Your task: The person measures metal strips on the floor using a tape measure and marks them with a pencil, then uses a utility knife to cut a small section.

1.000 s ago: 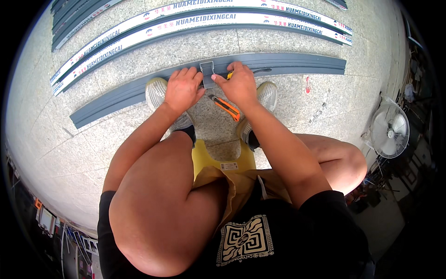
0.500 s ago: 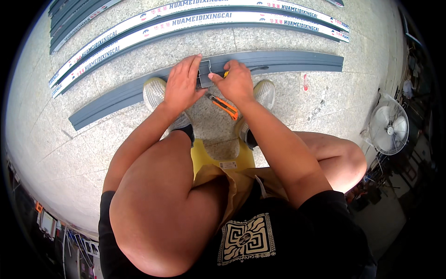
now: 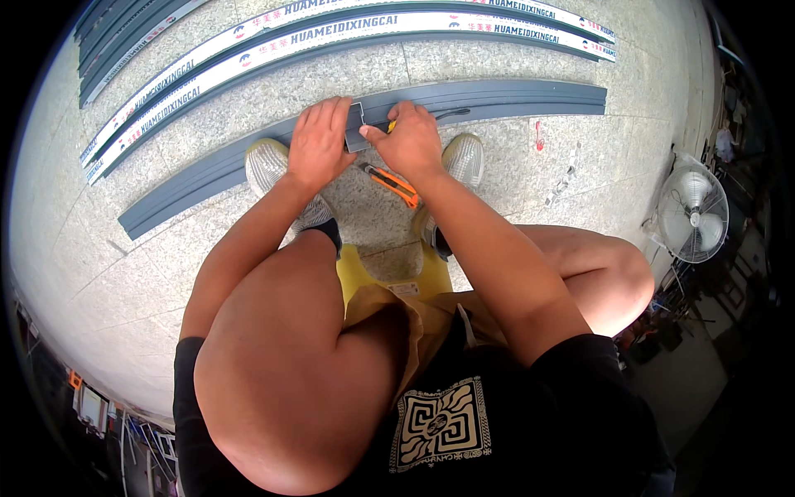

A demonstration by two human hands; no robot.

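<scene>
A long grey metal profile (image 3: 530,98) lies across the floor in front of my feet. On its middle sits a short grey profile piece (image 3: 357,139) with a square-looking open end. My left hand (image 3: 318,139) grips the short piece from the left, fingers close together on top and thumb at the near edge. My right hand (image 3: 409,141) is closed around a slim tool with a yellow part (image 3: 392,127), its kind unclear; its thumb touches the short piece's right side. A thin dark length (image 3: 454,113) extends rightward beyond that hand. Between my shoes lies an orange utility knife (image 3: 392,185).
Farther off lie long profiles with white printed film (image 3: 348,31), and more grey ones (image 3: 124,41) at the far left. My shoes (image 3: 267,166) flank the work. A yellow stool (image 3: 356,277) is under me. A fan (image 3: 694,217) stands at the right.
The whole view has shifted slightly, moving the floor things up and left in the picture. My hands keep nearly the same grip, a little closer about the short piece.
</scene>
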